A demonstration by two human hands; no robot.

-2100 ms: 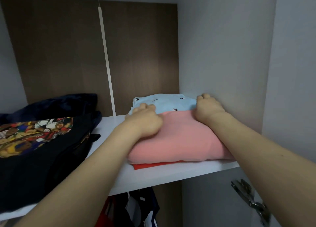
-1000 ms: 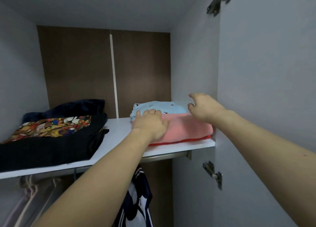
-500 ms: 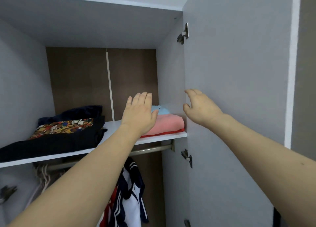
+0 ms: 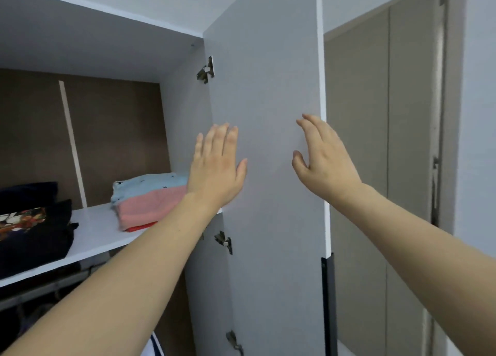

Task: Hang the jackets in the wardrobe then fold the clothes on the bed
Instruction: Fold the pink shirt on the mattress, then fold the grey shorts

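Note:
A folded stack, a light blue garment over a pink one with a red edge beneath, lies on the white wardrobe shelf. My left hand is raised in front of the open wardrobe door, fingers straight, holding nothing. My right hand is up near the door's outer edge, fingers straight and empty. Whether either hand touches the door I cannot tell.
Dark folded clothes with a colourful print fill the shelf's left side. A hanging rail and a striped garment show below the shelf. Metal hinges sit on the door's inner side. A beige room door stands to the right.
Both hands have left the pink stack on the shelf and drawn back, now raised flat by the wardrobe door. My view has pulled away and turned right.

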